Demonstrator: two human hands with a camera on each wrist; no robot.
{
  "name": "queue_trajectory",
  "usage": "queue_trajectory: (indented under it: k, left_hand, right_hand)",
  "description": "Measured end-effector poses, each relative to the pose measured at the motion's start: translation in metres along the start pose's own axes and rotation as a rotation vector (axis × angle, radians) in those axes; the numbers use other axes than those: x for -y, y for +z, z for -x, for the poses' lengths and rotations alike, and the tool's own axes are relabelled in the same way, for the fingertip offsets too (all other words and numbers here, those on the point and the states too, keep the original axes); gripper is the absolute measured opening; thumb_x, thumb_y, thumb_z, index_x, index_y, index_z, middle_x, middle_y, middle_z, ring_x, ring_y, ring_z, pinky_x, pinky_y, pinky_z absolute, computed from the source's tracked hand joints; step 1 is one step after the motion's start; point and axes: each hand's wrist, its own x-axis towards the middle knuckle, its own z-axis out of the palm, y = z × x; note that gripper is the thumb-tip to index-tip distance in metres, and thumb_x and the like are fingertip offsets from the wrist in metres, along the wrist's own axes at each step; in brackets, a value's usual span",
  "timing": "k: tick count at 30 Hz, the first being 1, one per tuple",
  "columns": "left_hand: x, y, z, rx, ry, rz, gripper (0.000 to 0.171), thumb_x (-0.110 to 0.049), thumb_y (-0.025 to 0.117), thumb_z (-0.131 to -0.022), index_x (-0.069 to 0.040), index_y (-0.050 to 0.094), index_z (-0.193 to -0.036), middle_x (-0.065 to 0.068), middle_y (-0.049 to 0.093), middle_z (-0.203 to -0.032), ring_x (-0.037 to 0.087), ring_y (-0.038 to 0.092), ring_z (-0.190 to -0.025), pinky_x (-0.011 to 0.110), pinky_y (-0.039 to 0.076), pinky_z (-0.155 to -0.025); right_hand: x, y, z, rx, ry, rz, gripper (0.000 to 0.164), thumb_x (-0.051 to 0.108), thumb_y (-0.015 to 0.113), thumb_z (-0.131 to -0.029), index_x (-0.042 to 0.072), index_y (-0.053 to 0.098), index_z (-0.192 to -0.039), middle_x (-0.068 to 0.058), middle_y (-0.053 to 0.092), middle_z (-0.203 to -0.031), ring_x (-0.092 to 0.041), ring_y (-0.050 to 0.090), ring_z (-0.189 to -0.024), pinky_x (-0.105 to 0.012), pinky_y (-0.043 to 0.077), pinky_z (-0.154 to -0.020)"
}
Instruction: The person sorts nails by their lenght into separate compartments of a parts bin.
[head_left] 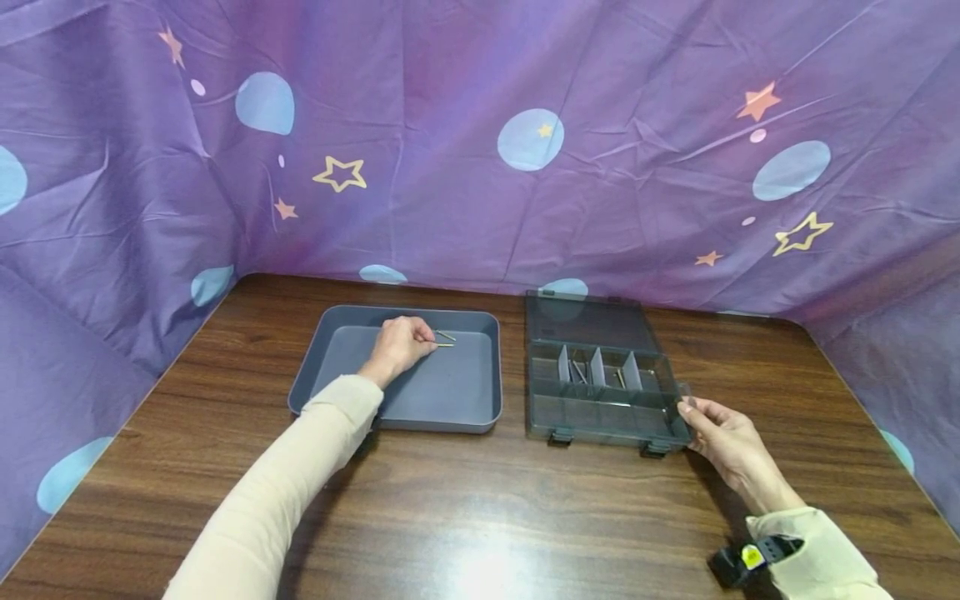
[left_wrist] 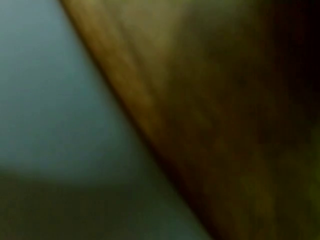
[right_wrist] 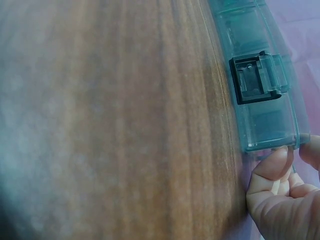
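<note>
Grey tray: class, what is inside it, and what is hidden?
Two thin pins show in the tray, one pinched by the left hand. What the hand covers cannot be seen.

A: Where can my left fingers [head_left: 424, 331] pass?

B: I have room rightward above the tray [head_left: 442, 400]; its wall [head_left: 492, 367] blocks any low path. Beyond, a strip of counter [head_left: 513, 375] precedes the box [head_left: 592, 418], whose upright dividers [head_left: 597, 367] obstruct.
</note>
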Motion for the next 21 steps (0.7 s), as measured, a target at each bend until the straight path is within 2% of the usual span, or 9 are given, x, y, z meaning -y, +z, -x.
queue_trajectory:
  k: [12, 21]
  left_hand:
    - [-0.0013, -0.0016, 0.0035, 0.041, 0.023, -0.030, 0.009, -0.017, 0.075, -0.079, -0.010, 0.069, -0.080, 0.004, 0.069, -0.079, 0.017, 0.061, -0.073, 0.032, 0.048, -0.073]
    - [0.0019, 0.0015, 0.0022, 0.026, 0.094, -0.046, 0.006, -0.014, 0.073, -0.079, -0.009, 0.070, -0.076, 0.003, 0.069, -0.074, 0.017, 0.061, -0.071, 0.031, 0.049, -0.071]
  right_hand:
    - [0.0007, -0.0003, 0.0002, -0.006, 0.012, 0.007, 0.019, 0.013, 0.056, -0.094, 0.024, 0.064, -0.081, 0.014, 0.062, -0.075, 0.001, 0.055, -0.065, -0.017, 0.045, -0.058]
    - [0.0016, -0.0004, 0.0003, -0.015, 0.026, 0.024, 0.019, 0.014, 0.057, -0.094, 0.024, 0.064, -0.080, 0.015, 0.062, -0.075, 0.002, 0.055, -0.065, -0.017, 0.046, -0.059]
